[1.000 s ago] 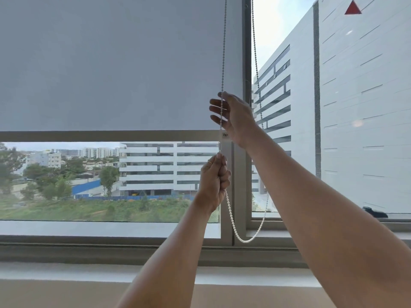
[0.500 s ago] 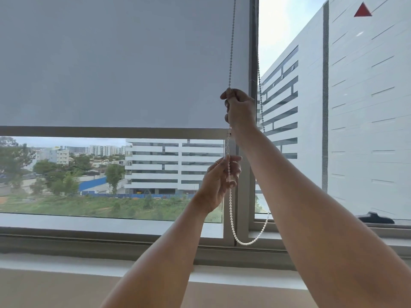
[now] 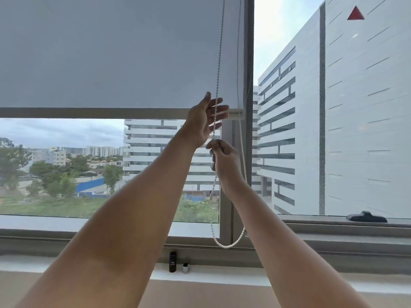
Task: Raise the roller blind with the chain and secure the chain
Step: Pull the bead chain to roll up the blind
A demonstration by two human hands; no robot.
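At the window, the blind (image 3: pixel 111 52) covers the top half of the glass. Its bead chain (image 3: pixel 219 63) hangs down along the right edge and loops low near the sill (image 3: pixel 66 261). Up high, the left hand (image 3: pixel 205 121) is spread wide with the chain running across its fingers. Just under it, the right hand (image 3: pixel 224 162) is closed around the chain.

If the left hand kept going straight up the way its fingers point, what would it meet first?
Probably the blind fabric. The open left hand points up across the bottom bar, the chain beside its fingers. How near the fabric lies is unclear.
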